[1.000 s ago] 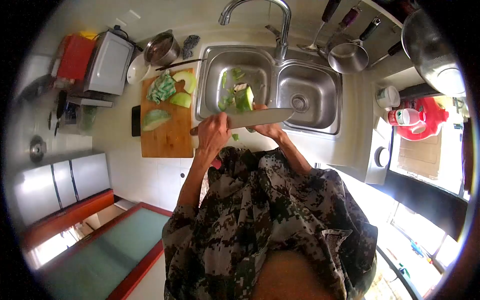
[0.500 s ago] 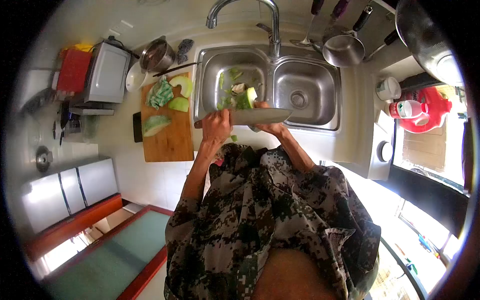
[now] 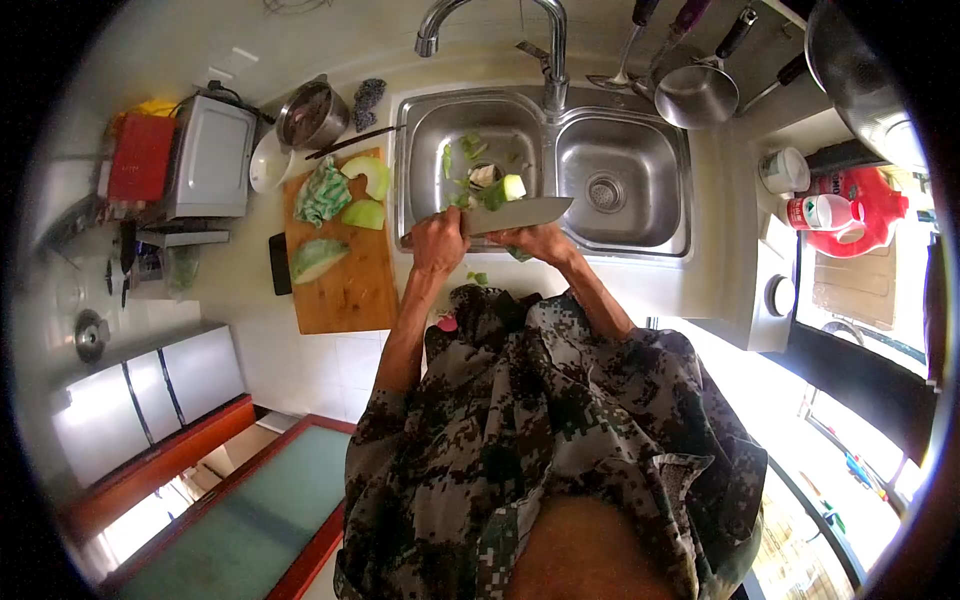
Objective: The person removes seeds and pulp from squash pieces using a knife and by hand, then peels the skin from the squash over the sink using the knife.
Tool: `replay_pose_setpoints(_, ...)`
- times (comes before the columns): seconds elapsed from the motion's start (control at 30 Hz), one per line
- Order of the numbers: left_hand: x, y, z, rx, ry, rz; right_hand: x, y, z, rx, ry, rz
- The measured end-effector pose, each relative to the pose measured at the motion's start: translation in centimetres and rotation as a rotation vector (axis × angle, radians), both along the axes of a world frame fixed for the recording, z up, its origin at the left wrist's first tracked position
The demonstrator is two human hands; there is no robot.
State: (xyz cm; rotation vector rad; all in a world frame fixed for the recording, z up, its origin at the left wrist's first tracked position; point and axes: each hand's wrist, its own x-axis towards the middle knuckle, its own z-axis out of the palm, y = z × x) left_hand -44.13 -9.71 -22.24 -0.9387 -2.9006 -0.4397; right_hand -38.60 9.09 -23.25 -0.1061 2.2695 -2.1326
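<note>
Over the sink (image 3: 640, 235), the left hand (image 3: 438, 240) grips a knife (image 3: 515, 213); the right hand (image 3: 540, 240) holds a green melon piece (image 3: 500, 190).

Nothing in the kitchen could be read from where I stood. The white bottle (image 3: 818, 212) with the red cap, lying against the red jug (image 3: 862, 222) at the far right of the desk, carried a band of print, but it was too small and blurred for me to make out a word. The white tub (image 3: 782, 170) beside it showed a dark mark I could not read either. No brand, number or sign was legible on the appliance (image 3: 212, 157) at the left.
</note>
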Motion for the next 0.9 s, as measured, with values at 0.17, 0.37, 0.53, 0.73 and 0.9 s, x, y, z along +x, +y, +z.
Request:
replay_pose_setpoints(0.17,-4.6,-4.2,-4.0,-0.271,-0.150,0.323,2.0,0.4,3.0,0.142,-0.205,0.082)
replay_pose_setpoints(0.37,0.4,-0.8,1.7,-0.098,-0.084,0.118,0.7,1.1,0.8,0.295,-0.118,0.051)
replay_pose_setpoints(0.53,2.1,1.1,2.0,0.022,0.022,-0.036,1.2,1.1,0.7,0.162,0.000,0.035)
replay_pose_setpoints(0.73,1.9,0.6,1.2,0.071,0.072,-0.072,1.6,1.0,2.7,0.190,-0.073,0.034)
replay_pose_setpoints(0.9,1.7,0.6,0.5,0.077,0.063,-0.033,1.6,0.7,2.8,0.131,-0.065,0.031)
